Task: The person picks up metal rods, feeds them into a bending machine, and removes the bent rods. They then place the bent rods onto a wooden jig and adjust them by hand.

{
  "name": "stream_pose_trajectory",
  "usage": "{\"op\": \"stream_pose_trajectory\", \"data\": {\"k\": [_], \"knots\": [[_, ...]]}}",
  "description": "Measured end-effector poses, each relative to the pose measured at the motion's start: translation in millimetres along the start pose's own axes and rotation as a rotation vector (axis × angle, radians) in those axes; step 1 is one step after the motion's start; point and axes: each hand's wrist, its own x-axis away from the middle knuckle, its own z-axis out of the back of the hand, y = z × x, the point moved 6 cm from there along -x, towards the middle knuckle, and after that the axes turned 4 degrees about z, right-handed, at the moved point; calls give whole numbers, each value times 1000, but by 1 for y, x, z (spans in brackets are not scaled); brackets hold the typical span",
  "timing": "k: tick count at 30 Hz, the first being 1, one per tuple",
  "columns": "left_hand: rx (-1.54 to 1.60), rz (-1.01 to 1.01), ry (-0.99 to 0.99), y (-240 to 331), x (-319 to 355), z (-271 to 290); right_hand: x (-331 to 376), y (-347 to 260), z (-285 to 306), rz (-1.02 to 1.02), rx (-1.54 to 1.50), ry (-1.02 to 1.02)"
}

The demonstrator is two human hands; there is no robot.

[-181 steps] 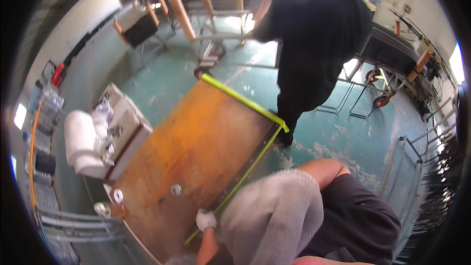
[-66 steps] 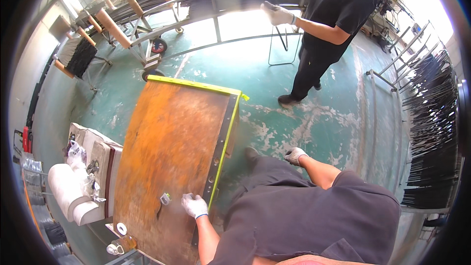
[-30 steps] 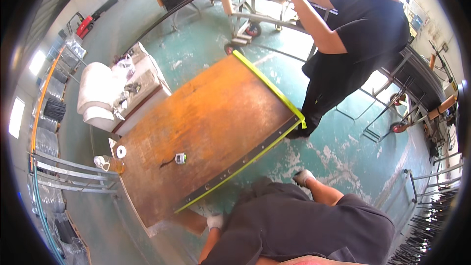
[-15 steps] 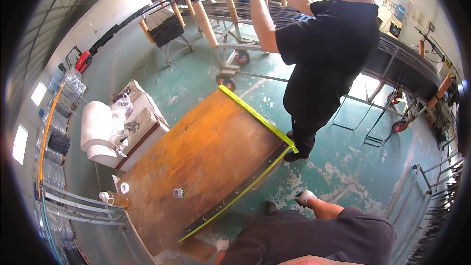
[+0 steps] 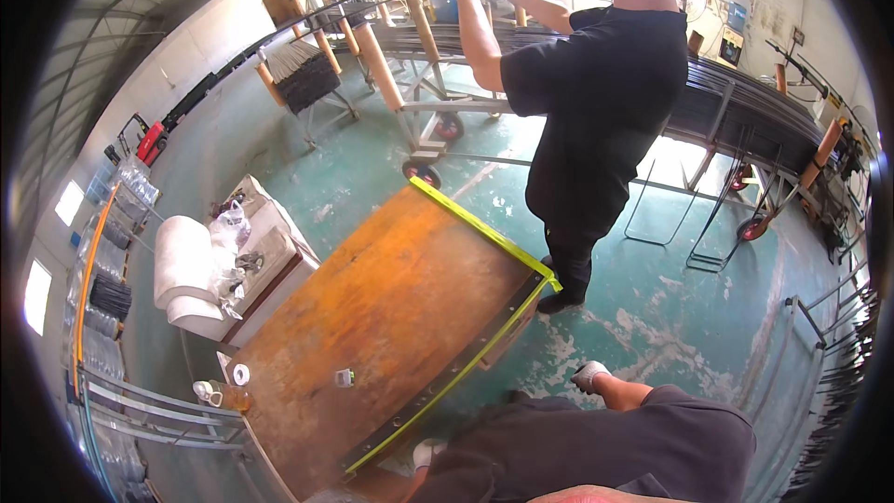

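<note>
My left hand (image 5: 428, 453), in a white glove, is low beside the near edge of a worn orange-brown table (image 5: 372, 307). Its fingers are hidden, and I see nothing held there. My right hand (image 5: 589, 376), in a white glove with a dark palm, hangs over the green floor by my side. Its fingers look curled together, with nothing visible in them. Yellow-green tape (image 5: 484, 232) runs along the table's far end, and a similar yellow strip follows its right edge. On the tabletop lie a small tape measure (image 5: 345, 378) and a white tape roll (image 5: 241, 374).
Ahead, a person in black (image 5: 605, 84) raises gloved hands to long dark strips on a wheeled rack (image 5: 424, 126). A bottle of amber liquid (image 5: 235, 398) stands by the table's left corner. White rolls (image 5: 183, 261) lie further left. Metal racks (image 5: 819, 331) flank the right.
The view has shifted a little, so the person and rack sit lower and more to the left. My left hand has risen slightly nearer the table's edge. My right hand stays low at my side.
</note>
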Motion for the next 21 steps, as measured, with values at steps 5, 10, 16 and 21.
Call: {"op": "stream_pose_trajectory", "data": {"k": [5,10,16,21], "knots": [[-374,-214,168,-20,-7,50,-1,-27,-46,63,14,-54],[-214,57,211,-24,4,61,-2,-35,-56,109,83,-3],[-155,-29,59,-43,-15,60,3,-63,-53,157,36,17],[-92,17,50,-60,-24,64,-6,-64,-52,170,91,17]]}}
